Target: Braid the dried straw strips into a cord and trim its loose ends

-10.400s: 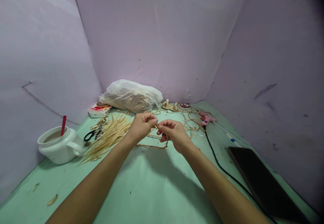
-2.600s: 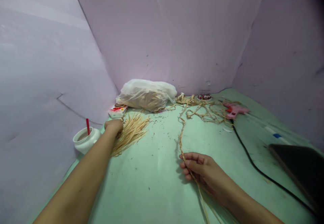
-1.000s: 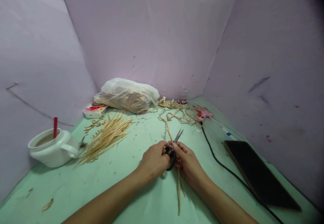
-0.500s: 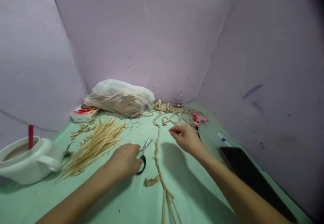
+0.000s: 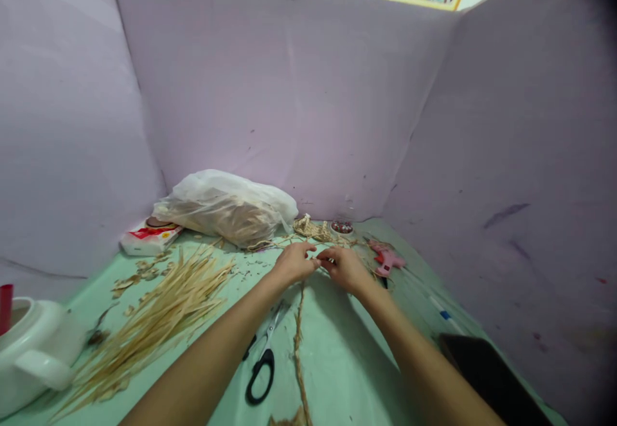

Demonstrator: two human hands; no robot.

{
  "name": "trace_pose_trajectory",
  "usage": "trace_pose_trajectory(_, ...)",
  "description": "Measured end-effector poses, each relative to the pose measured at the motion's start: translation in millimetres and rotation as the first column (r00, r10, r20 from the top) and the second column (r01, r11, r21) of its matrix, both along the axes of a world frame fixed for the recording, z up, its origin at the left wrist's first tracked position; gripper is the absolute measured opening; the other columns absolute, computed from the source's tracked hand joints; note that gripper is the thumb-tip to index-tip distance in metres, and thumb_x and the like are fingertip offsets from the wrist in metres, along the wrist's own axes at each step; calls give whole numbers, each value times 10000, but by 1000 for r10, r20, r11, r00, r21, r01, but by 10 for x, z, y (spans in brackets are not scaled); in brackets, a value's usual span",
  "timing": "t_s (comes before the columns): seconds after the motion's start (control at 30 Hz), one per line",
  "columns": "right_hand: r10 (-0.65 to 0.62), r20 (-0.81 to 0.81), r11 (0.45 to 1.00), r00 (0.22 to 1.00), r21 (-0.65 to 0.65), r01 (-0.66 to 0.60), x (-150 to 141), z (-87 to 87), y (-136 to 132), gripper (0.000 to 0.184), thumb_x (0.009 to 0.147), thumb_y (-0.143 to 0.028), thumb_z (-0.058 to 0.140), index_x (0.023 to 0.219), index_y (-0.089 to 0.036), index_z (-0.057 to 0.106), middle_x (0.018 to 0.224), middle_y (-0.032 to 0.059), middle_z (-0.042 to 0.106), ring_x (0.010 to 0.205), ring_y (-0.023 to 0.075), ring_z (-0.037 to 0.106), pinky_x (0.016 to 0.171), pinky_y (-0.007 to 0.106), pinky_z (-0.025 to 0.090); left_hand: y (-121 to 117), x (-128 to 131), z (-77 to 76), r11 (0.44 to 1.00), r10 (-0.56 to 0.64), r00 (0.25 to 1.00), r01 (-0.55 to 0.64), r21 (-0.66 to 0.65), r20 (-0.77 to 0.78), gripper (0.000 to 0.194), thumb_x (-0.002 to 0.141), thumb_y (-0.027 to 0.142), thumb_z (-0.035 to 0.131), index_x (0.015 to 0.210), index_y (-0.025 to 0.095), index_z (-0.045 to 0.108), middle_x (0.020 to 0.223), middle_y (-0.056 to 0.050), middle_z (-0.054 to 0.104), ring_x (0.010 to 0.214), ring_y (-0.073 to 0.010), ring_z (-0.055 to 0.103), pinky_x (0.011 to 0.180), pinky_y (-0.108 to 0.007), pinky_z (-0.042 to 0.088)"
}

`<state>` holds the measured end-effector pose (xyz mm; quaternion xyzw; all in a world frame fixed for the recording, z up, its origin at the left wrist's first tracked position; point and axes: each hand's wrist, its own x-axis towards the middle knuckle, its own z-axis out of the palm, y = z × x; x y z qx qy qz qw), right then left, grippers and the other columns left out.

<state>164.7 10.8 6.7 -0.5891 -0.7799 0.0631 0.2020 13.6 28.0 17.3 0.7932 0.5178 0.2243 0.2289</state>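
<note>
Over the far middle of the table, my left hand point(image 5: 294, 264) and my right hand point(image 5: 344, 268) meet at the fingertips. The fingers of both are pinched together, and whatever is between them is too small to make out. A braided straw cord point(image 5: 299, 342) runs from the front edge up to beneath my left hand, where its far part is hidden. Left of the cord lie scissors with black handles point(image 5: 261, 378), touched by neither hand. Beyond my hands sits a tangle of thin braided cord point(image 5: 313, 228).
Dry straw strips point(image 5: 168, 313) and scraps lie at left, beside a white pot point(image 5: 41, 362). At the back are a white plastic bag point(image 5: 226, 204), a small box point(image 5: 149, 239) and a dish of red beads point(image 5: 342, 227). A pink glue gun point(image 5: 388, 260) and a dark phone-like slab point(image 5: 486, 374) lie right.
My left hand has left the scissors on the table and moved forward and right to meet my right hand. The view has tilted up, showing a picture above the back wall.
</note>
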Motion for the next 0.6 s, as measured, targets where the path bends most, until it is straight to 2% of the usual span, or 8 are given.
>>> trace_pose_trajectory(0.1,5,-27,1000,1000,25,-4,14,-1,-48,261,761,-182,489,915,-212,697,895,71,688,820,188,602,717,256,396,-10,89,-89,999,-28,1000,28,-40,2,295,708,305,485,908,216,682,846,-15,686,794,-162,589,686,-233,426)
trace_pose_trajectory(0.23,1,-64,1000,998,26,1,19,-51,-61,212,744,-201,521,840,-217,710,834,57,694,793,179,602,707,244,394,-44,78,-160,996,52,997,-55,-63,-49,267,714,290,437,782,213,683,840,-48,680,810,-210,584,667,-280,407)
trace_pose_trajectory(0.33,-74,-98,995,992,53,79,91,-73,-40,217,734,-182,505,812,-189,707,839,83,688,779,191,597,699,257,389,-17,18,-183,986,143,986,-149,-72,-84,258,700,240,404,705,197,658,825,-82,670,819,-240,577,649,-303,388)
trace_pose_trajectory(0.43,-171,-151,980,974,75,184,244,-80,-4,226,725,-172,486,808,-165,696,839,100,683,765,203,593,675,271,389,20,-37,-198,977,188,979,-194,-90,-75,241,680,198,389,664,189,630,756,-80,656,764,-226,574,615,-292,371)
trace_pose_trajectory(0.5,-204,-193,972,960,76,222,360,-80,22,223,726,-188,485,819,-165,687,806,84,686,740,193,594,653,262,393,38,-50,-212,980,162,986,-166,-106,-43,216,678,203,399,634,182,609,681,-58,634,691,-195,564,587,-271,361)
trace_pose_trajectory(0.6,-199,-251,971,947,77,225,504,-74,49,226,743,-229,477,822,-153,674,754,60,684,690,172,586,614,246,396,62,-38,-247,990,70,997,-66,-125,30,245,728,302,404,603,174,572,589,-7,581,561,-136,520,537,-235,344)
